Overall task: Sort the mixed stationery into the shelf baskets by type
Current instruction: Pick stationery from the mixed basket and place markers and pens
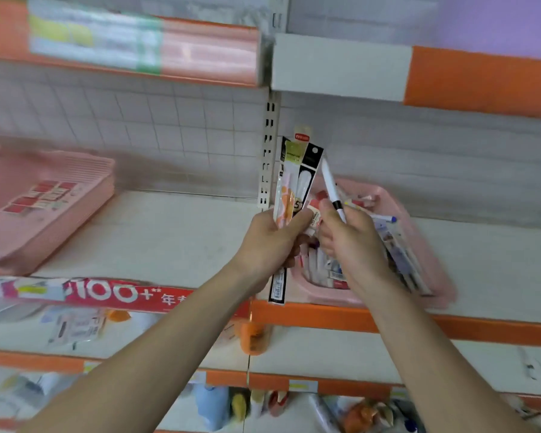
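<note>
Holding a fan of long, flat, plastic-wrapped stationery packets [294, 182] upright, my left hand [272, 242] is curled round their lower half, just in front of the shallow pink plastic basket of mixed stationery [444, 292]. My right hand [353, 242], also in front of that basket and close beside the left, pinches a slim white pen with a black band [331, 185]. The pen's long axis runs up and slightly left, nearly parallel to the packets and just beside them. Well to the left of the mixed basket, on the same white shelf [169, 232], sits a stack of pink plastic trays [85, 201] carrying small red-and-white items. My left hand is the nearer to that stack, so I judge the packets would travel leftward.
</note>
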Demonstrator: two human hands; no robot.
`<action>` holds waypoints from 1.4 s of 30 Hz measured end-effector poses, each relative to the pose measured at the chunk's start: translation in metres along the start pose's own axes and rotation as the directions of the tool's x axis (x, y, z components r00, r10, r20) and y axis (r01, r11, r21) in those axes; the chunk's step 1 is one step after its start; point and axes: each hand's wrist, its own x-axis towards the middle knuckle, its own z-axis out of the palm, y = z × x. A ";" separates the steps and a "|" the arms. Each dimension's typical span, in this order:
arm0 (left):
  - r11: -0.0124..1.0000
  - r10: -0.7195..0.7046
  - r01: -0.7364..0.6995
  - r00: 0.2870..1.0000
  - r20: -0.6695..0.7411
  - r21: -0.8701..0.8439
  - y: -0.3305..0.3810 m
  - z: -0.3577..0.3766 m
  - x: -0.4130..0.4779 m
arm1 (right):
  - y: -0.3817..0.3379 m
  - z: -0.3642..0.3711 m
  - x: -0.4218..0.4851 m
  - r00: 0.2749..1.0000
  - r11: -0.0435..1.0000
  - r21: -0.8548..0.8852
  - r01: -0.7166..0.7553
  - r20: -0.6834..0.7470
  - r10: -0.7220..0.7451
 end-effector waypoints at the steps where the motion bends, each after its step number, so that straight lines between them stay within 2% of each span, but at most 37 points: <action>1: 1.000 0.005 -0.005 1.000 -0.023 -0.011 0.002 -0.017 -0.006 | -0.001 0.018 -0.004 1.000 1.000 0.010 0.009 0.011 -0.009; 8: 0.984 -0.034 0.010 0.991 -0.133 -0.180 0.013 -0.180 -0.070 | -0.004 0.174 -0.044 0.997 0.988 -0.141 0.054 0.055 -0.047; 13: 0.984 -0.030 -0.013 0.970 -0.242 -0.176 0.025 -0.304 -0.116 | -0.003 0.289 -0.081 0.988 0.988 -0.136 0.073 0.147 -0.052; 18: 0.982 -0.043 -0.020 0.944 -0.328 -0.188 0.037 -0.391 -0.152 | -0.007 0.375 -0.105 0.979 0.993 -0.101 0.053 0.203 -0.031; 28: 0.982 -0.072 -0.009 0.907 -0.415 -0.190 0.040 -0.477 -0.171 | -0.004 0.450 -0.096 0.893 0.990 -0.062 0.129 0.441 -0.089; 31: 0.986 -0.074 -0.004 0.884 -0.461 -0.167 0.046 -0.496 -0.168 | -0.001 0.473 -0.083 0.862 0.993 0.000 0.119 0.496 -0.103; 37: 0.998 -0.054 0.031 0.857 -0.513 -0.054 0.067 -0.539 -0.159 | -0.001 0.521 -0.049 0.858 0.996 0.074 0.051 0.507 -0.082; 42: 0.997 -0.073 0.043 0.820 -0.568 -0.065 0.068 -0.569 -0.152 | 0.004 0.551 -0.033 0.814 0.992 0.105 0.075 0.568 -0.122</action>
